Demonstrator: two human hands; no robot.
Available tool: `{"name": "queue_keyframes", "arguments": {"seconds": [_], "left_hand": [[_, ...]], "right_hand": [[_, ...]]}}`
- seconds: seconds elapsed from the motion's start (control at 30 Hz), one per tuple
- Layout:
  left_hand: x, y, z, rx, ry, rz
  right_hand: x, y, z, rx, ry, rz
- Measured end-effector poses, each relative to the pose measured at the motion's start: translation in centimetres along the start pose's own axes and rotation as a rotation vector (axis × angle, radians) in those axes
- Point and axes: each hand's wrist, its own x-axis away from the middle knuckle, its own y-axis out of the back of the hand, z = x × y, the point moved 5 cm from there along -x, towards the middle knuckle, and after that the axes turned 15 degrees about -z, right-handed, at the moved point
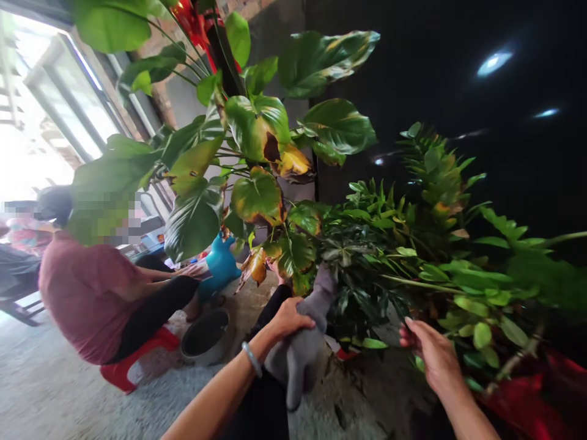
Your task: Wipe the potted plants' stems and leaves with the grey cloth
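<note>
My left hand (pixel 288 319), with a pale bangle on the wrist, is closed around a soft grey cat-like thing (pixel 298 354). Its upper part reaches up to the foliage and its lower part hangs over my dark-clad leg; I cannot make out exactly what it is. On the right, my right hand (pixel 431 354) has its fingers curled, thumb and forefinger meeting at the tip of a dark green leaf (pixel 400 304). That leaf belongs to a dense leafy plant (pixel 362 284) between my hands. Above my left hand spreads a tall, broad-leaved plant (pixel 257 195) with yellowed, browned leaf edges.
To the left a person in a pink shirt (pixel 87 293) sits on a red plastic stool (pixel 120 366). A grey bucket (pixel 206 336) stands on the concrete floor (pixel 165 403) beside them. Beyond it is a blue object (pixel 220 269). More leafy branches (pixel 486 293) and red material (pixel 527 397) lie at right.
</note>
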Motion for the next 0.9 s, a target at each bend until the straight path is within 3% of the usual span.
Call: {"name": "queue_keyframes", "arguments": {"seconds": [0.1,0.2,0.27,0.3,0.37,0.47,0.57,0.67,0.77,0.83,0.9], "left_hand": [[0.9,2.6,-0.3,0.032,0.017,-0.103],[-0.2,5.4,-4.0,0.080,-0.154,-0.372],[-1.1,5.4,-6.1,0.115,-0.267,-0.482],[-1.4,4.6,-6.5,0.134,-0.284,-0.470],[-1.3,1.9,-5.8,0.170,-0.225,-0.331],[1.2,-2.2,-2.3,0.175,-0.054,-0.068],[4.9,-3.0,0.6,0.194,0.098,0.059],[6.1,-0.7,-0.2,0.272,0.104,-0.023],[4.5,1.6,-3.9,0.253,-0.106,-0.274],[3.1,1.2,-6.1,0.232,-0.236,-0.323],[2.2,-0.8,-7.0,0.205,-0.285,-0.225]], "right_hand": [[-0.1,0.3,0.2,-0.001,-0.009,0.006],[0.0,0.2,0.3,-0.009,-0.023,-0.003],[0.0,-0.1,0.3,-0.015,-0.022,-0.008],[0.1,-0.2,0.2,-0.018,-0.017,-0.008],[0.2,-0.5,0.0,-0.019,-0.005,-0.004],[0.1,-0.4,-0.1,-0.010,0.005,-0.003],[-0.1,0.1,0.0,-0.008,0.009,0.013],[-0.4,0.3,0.1,-0.014,0.010,0.044],[-0.4,0.1,0.1,-0.028,0.009,0.044],[-0.3,-0.2,0.1,-0.048,0.015,0.032],[-0.1,-0.4,0.1,-0.059,0.020,0.026]]}}
